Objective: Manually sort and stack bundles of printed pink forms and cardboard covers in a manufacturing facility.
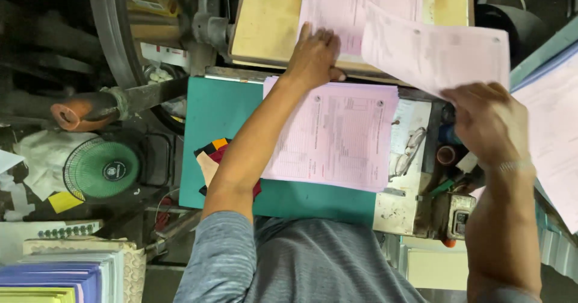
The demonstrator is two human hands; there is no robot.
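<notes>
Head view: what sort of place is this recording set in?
Probably a small print shop or bindery. A stack of pink printed forms lies on a green worktable, the right hand lifts a loose pink sheet, and a machine flywheel stands alongside.

A small print workshop: a big machine wheel [111, 32], stacked pink forms [334, 134], piled paper [54, 273], cluttered tabletop [217, 107].

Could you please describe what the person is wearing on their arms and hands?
Both hands are bare, without gloves. The left arm is bare up to a grey heathered sleeve that ends near the elbow. The right arm is bare, with a thin silvery band at the wrist.
</notes>
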